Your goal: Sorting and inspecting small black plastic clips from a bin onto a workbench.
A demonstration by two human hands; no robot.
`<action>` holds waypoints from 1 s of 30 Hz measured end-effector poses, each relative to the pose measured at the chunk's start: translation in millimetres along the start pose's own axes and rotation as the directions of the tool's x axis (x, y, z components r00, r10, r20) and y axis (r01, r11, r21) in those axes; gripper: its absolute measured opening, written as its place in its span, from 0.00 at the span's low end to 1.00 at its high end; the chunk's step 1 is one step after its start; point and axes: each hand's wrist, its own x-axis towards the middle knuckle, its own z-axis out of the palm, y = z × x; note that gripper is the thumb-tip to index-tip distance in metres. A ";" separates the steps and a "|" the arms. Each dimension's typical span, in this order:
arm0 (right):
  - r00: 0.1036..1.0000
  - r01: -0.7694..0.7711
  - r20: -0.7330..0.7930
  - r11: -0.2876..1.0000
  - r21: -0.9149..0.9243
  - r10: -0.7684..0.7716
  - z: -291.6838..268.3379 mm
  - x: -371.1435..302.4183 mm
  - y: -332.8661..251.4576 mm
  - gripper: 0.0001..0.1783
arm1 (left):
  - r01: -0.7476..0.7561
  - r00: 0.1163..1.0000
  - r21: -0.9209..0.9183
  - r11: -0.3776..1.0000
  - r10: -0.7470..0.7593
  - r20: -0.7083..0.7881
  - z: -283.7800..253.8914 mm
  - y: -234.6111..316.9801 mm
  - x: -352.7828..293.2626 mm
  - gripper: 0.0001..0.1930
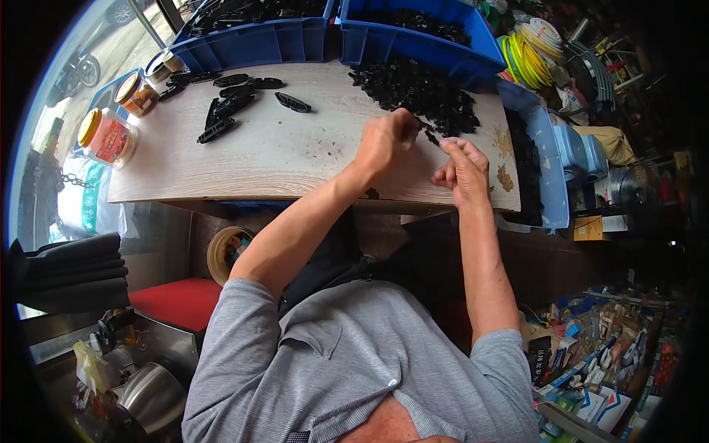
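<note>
Small black piece (pixel 433 138) between two hands at the pile's edge

The small black piece sits at the pinched thumb and forefinger of the right hand (pixel 465 166), just near of the heap of black parts (pixel 421 92) on the far right of the pale table (pixel 295 162). It is dark, slim and short, its outline jagged; finer detail is too small to tell. The left hand (pixel 387 140) is just to its left, fingers curled in narrowly; whether they grip anything, I cannot tell.

The heaped parts are equally black, small and irregular, tangled together with faint glints. On the table's far left lie larger black oval pieces (pixel 216 130), long and slotted, some overlapping; one oval (pixel 293 102) lies apart to their right. Two blue bins (pixel 251 46) (pixel 421 52) holding black parts stand along the far edge.
</note>
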 end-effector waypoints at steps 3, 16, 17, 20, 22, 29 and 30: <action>0.994 0.060 0.088 0.998 -0.009 -0.059 3.6 -0.9 5.4 0.13 | 0.363 0.921 -0.701 0.614 -0.351 0.170 -2.5 4.6 -12.6 0.06; 0.940 0.133 0.316 0.991 0.021 -0.133 16.7 -6.9 12.9 0.16 | 0.398 0.904 -0.834 0.383 -0.319 0.286 -18.8 14.3 -34.5 0.06; 0.942 0.144 0.308 0.989 -0.015 -0.132 15.8 -5.9 15.2 0.15 | 0.413 0.901 -0.814 0.409 -0.314 0.300 -18.5 12.9 -34.5 0.05; 0.934 0.162 0.331 0.985 -0.059 -0.133 15.4 -8.3 13.9 0.12 | 0.416 0.903 -0.791 0.448 -0.304 0.303 -17.0 12.9 -36.5 0.05; 0.929 0.149 0.348 0.988 -0.034 -0.128 14.2 -8.0 16.2 0.11 | 0.365 0.928 -0.797 0.480 -0.255 0.271 -17.4 15.2 -40.6 0.06; 0.908 0.178 0.375 0.982 0.056 -0.186 11.6 -6.4 19.0 0.10 | 0.027 0.905 0.421 0.906 0.157 -0.396 -94.6 -28.3 -52.2 0.18; 0.905 0.183 0.380 0.981 0.059 -0.192 12.1 -6.2 20.7 0.10 | 0.101 0.920 0.532 0.841 0.125 -0.371 -110.5 -34.6 -47.9 0.20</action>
